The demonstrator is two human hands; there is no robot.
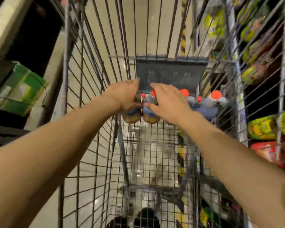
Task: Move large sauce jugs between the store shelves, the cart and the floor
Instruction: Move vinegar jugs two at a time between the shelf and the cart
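The wire cart (95, 112) fills the middle of the frame, with store shelves (262, 79) of bright packets down the right edge and green boxes (21, 89) at the left. At the far end of the cart, just below the dark plastic flap (169, 73), the sauce jugs lie in a row with their red caps pointing up the frame. Two brown jugs (132, 116) sit side by side in the centre under my hands, and paler grey ones (206, 104) lie to the right of them.

My left hand (123, 96) curls down over the shoulder of the left brown jug, and I judge it has a grip there, though blur hides the fingers. My right hand (168, 104) lies spread over the neighbouring jug, fingers fairly straight and thumb along its side, resting on it without closing.

To do this well, I should take one jug at a time. I want the fingers through a handle or round the neck below the cap (143, 95), not on the smooth belly. The jug should come straight up clear of the cart's wires. A full jug will be heavy at this reach, so I should draw it close before turning.
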